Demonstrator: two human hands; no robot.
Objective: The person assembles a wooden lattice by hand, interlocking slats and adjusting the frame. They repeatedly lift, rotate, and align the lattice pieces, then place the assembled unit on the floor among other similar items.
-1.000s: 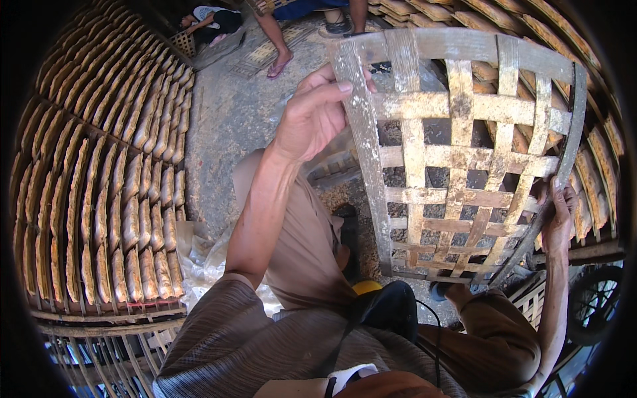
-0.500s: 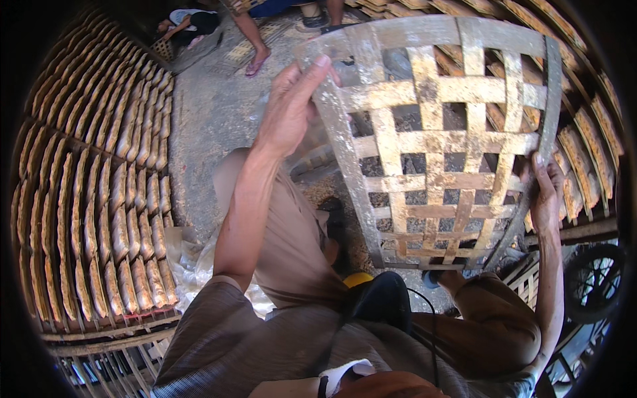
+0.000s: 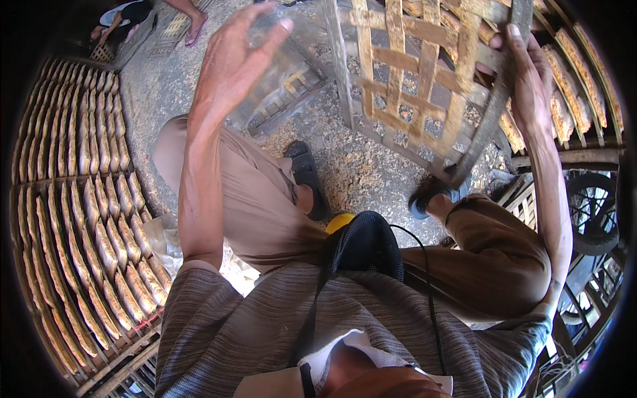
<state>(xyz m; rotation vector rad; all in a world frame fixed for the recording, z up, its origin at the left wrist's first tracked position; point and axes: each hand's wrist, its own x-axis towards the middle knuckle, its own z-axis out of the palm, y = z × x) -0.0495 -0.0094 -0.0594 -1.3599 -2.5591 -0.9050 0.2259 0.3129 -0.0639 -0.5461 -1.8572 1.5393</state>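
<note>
The right hand clamps the woven bamboo lattice tray at its rim, left hand fingers spread free; it likely needs a second grip.

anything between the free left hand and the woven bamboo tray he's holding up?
Nothing visible. The left hand is open in the air just left of the woven bamboo tray, with only bare ground showing behind the gap. The right hand grips the tray's right rim. The left hand is motion-blurred.

One woven bamboo rack, two hands, two sandals.
</note>
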